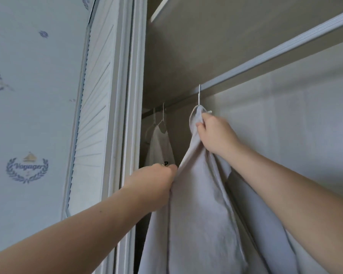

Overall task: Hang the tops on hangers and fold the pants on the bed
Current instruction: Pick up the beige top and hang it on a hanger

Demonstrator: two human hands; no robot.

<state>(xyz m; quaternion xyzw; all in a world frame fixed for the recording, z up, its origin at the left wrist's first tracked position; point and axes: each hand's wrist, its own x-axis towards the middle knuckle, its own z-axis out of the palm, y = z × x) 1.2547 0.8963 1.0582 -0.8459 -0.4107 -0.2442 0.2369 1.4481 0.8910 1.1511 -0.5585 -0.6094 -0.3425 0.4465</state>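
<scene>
Pale-grey top [196, 214] on a hanger [199, 95] — right hand [216, 133] pinches its neck, left hand [156, 179] grips its edge.

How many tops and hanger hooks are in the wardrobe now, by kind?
Tops: 2, the pale grey top, gripped by the left hand and right hand, and the white top.
Hanger hooks: 3, the grey top's hook, the white top's hook and a third hook, leftmost.
Total: 5.

Top [196, 214] hangs right of another top [160, 147] (both inside the wardrobe [186, 56]).
</scene>
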